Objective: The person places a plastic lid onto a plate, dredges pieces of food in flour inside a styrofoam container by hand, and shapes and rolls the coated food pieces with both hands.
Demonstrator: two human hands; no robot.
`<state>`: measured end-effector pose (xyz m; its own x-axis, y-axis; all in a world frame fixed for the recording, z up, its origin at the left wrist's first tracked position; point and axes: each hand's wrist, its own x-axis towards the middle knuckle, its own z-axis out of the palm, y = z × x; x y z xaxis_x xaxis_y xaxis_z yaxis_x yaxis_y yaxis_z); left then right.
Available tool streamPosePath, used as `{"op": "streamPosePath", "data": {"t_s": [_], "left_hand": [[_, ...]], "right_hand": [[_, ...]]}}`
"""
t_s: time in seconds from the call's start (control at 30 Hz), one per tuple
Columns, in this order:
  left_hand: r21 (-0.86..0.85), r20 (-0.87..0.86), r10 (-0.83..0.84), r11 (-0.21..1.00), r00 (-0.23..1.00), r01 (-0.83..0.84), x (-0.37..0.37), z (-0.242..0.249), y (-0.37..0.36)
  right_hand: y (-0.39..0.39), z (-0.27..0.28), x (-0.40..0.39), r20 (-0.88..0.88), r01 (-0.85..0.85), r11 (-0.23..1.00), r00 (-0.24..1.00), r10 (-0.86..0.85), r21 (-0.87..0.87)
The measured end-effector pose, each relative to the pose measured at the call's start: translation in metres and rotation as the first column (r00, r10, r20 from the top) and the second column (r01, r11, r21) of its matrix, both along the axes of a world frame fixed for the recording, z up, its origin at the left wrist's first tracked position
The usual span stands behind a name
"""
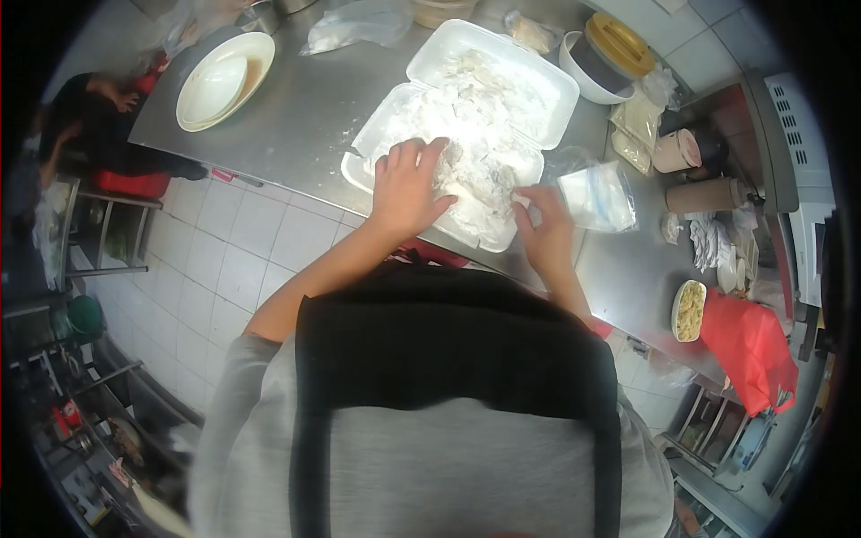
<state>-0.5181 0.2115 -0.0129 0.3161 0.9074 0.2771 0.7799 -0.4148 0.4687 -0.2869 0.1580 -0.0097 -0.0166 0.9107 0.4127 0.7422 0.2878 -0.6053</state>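
A white foam clamshell box (560, 88) lies open on the steel table, its base and lid heaped with white flour-like powder (466, 121). Over the left part of the base, my left hand (405, 186) rests palm down on the powder, thumb stretched away from the fingers. My right hand (549, 226) is at the right edge of the base, its thumb and forefinger curled around something small and white that I cannot make out. Powder covers whatever lies in the box between the two hands.
Stacked pale plates (256, 47) stand on the table (300, 117) at left. A plastic bag of white powder (599, 197) lies right of the box. Behind it are a white bowl (572, 67) and a yellow-lidded tub (619, 43). A food tray (690, 312) sits by a red bag (749, 345). Another person (85, 117) is at far left.
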Motion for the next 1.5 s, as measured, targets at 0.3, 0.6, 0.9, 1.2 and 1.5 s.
{"op": "streamPosePath", "data": {"t_s": [0.3, 0.6, 0.9, 1.2, 1.5], "left_hand": [[0.125, -0.134, 0.095, 0.989, 0.986, -0.079, 0.012, -0.009, 0.019], [0.096, -0.106, 0.110, 0.990, 0.988, -0.100, 0.013, -0.010, 0.020], [0.064, -0.120, 0.103, 0.993, 0.987, -0.096, 0.013, -0.010, 0.022], [0.092, 0.091, 0.004, 0.996, 0.996, -0.012, -0.008, -0.014, 0.003], [0.143, 0.102, -0.063, 0.989, 0.993, 0.048, -0.025, -0.059, -0.009]], "right_hand": [[0.029, -0.002, -0.038, 0.374, 0.087, 0.996, 0.923, -0.085, 0.013], [0.036, -0.007, -0.044, 0.390, 0.117, 0.993, 0.915, -0.104, -0.008], [0.040, -0.009, -0.044, 0.383, 0.117, 0.993, 0.918, -0.107, -0.004], [0.049, 0.010, 0.023, -0.074, 0.118, 0.979, 0.989, -0.131, -0.164], [0.088, -0.010, 0.030, 0.312, -0.129, 0.945, 0.923, 0.225, -0.299]]}}
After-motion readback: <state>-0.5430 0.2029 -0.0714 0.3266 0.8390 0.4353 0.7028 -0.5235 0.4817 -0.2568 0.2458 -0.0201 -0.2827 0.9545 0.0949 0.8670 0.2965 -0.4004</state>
